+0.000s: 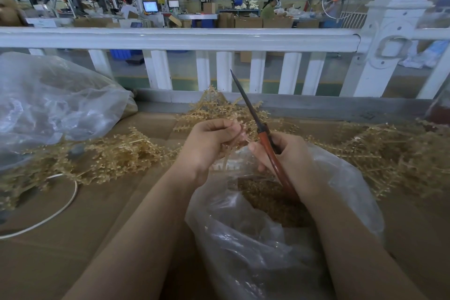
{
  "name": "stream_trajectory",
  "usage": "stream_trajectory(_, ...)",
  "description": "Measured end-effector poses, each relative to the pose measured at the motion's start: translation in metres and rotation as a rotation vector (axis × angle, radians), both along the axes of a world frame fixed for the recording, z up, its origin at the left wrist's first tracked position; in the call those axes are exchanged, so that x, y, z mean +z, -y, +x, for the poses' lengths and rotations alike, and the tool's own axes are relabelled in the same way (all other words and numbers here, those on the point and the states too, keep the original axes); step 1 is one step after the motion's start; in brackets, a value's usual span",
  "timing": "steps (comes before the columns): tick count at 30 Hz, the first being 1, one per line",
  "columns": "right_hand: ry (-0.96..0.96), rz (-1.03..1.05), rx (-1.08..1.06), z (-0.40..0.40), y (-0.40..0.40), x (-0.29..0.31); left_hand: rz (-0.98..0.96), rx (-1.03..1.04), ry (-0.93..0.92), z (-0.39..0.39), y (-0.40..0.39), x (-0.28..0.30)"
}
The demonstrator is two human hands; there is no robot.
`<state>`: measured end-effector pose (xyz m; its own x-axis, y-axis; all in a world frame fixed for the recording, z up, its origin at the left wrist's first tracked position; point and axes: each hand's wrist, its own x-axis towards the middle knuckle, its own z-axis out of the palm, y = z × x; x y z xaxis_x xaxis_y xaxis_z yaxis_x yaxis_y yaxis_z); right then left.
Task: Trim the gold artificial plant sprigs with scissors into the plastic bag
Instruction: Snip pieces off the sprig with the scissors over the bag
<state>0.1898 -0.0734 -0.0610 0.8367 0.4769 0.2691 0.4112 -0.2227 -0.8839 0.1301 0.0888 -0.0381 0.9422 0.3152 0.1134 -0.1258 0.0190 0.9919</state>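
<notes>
My left hand [207, 146] pinches a gold sprig [241, 137] by its stem, just above the open clear plastic bag [255, 238]. My right hand [289, 156] grips red-handled scissors [265, 139]; their dark blades are together and point up and away, right beside the sprig. The bag in front of me holds a heap of gold cut pieces [270, 200]. Loose gold sprigs lie in piles on the cardboard to the left [117, 156], behind my hands [219, 105] and to the right [394, 153].
A second clear bag [56, 105] part-filled with gold sprigs bulges at the left. A white cable [60, 209] loops on the cardboard surface [73, 251]. A white railing [194, 39] fences the far edge; beyond it are people at workstations.
</notes>
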Motion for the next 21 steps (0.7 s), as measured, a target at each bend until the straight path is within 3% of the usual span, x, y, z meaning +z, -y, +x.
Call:
stream_trajectory(13,0.108,0.0,-0.262,0.007,0.003,-0.003,0.095,0.028,0.119,0.0,-0.014,-0.002)
stream_trajectory(21,0.219,-0.329,-0.174,0.004,0.005,-0.007,0.035,0.077,0.19,0.0,-0.012,-0.002)
